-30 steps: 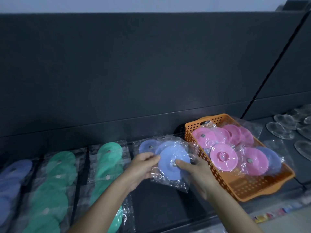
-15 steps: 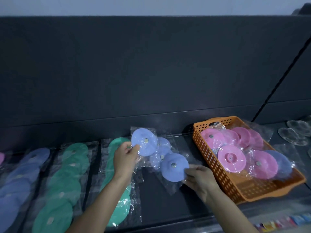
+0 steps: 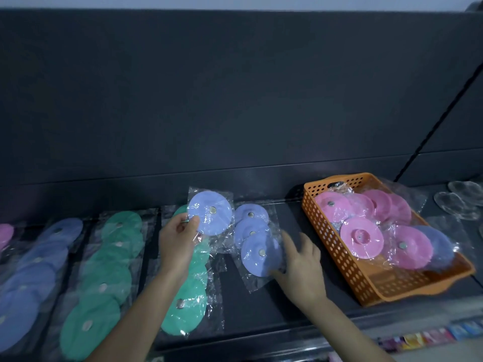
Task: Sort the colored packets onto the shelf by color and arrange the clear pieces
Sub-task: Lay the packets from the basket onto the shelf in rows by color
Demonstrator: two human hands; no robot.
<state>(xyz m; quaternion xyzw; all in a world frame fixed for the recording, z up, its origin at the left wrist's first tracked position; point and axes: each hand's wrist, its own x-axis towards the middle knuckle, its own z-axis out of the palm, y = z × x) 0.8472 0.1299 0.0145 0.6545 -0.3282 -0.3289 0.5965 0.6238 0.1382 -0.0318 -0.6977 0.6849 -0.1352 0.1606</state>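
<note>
My left hand [image 3: 176, 244] pinches one blue disc packet [image 3: 209, 212] by its lower left edge and holds it upright above the dark shelf [image 3: 251, 312]. My right hand [image 3: 300, 265] lies open with spread fingers, touching the front blue packet [image 3: 257, 256] of a short blue row that lies flat on the shelf. An orange perforated basket [image 3: 332, 253] to the right holds several pink packets [image 3: 362, 236] and one blue packet [image 3: 440, 245]. Clear heart-shaped pieces [image 3: 454, 205] lie at the far right.
Two rows of green packets [image 3: 109, 270] [image 3: 188, 299] fill the shelf left of my hands. Further left are a blue row [image 3: 34, 278] and a pink packet [image 3: 5, 233]. A dark back panel rises behind the shelf. Coloured labels [image 3: 428, 335] run along the front edge.
My left hand lifted one blue packet up and left. My right hand laid the other blue packet down on the shelf row and opened its fingers.
</note>
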